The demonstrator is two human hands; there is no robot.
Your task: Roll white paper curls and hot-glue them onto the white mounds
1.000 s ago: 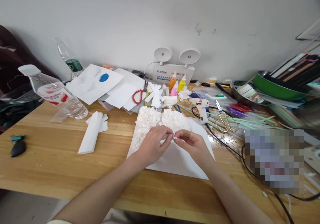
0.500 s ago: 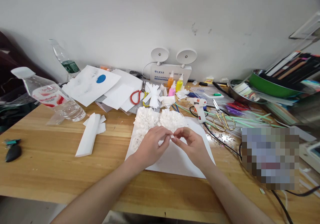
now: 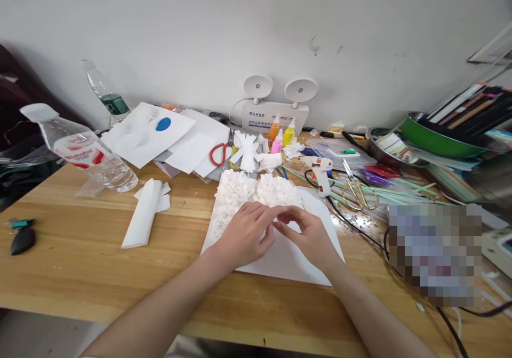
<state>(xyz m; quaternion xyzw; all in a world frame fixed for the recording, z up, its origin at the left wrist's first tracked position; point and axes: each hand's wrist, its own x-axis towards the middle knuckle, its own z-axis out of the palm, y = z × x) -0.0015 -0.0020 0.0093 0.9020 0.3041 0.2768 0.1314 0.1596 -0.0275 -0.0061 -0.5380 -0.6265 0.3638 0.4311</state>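
My left hand [image 3: 244, 232] and my right hand [image 3: 310, 235] meet fingertip to fingertip over a white sheet of paper [image 3: 298, 259] on the wooden table [image 3: 80, 262]. Both pinch a tiny white paper piece [image 3: 275, 220] between thumbs and fingers; most of it is hidden. Just beyond the fingers, on the sheet's far end, lie two fluffy white clusters of crumpled paper bits [image 3: 256, 190].
A folded white strip [image 3: 144, 212] and a tipped water bottle [image 3: 80, 147] lie at left. A glue gun [image 3: 322, 174], gold scissors [image 3: 358, 192], red-handled scissors [image 3: 220, 154], small paint bottles [image 3: 282, 134] and loose papers [image 3: 160, 134] crowd the back. A black cable [image 3: 360, 230] runs at right.
The hands have stayed over the sheet. The fingers have closed tighter round the small paper piece, and the left fingers now overlap the right ones.
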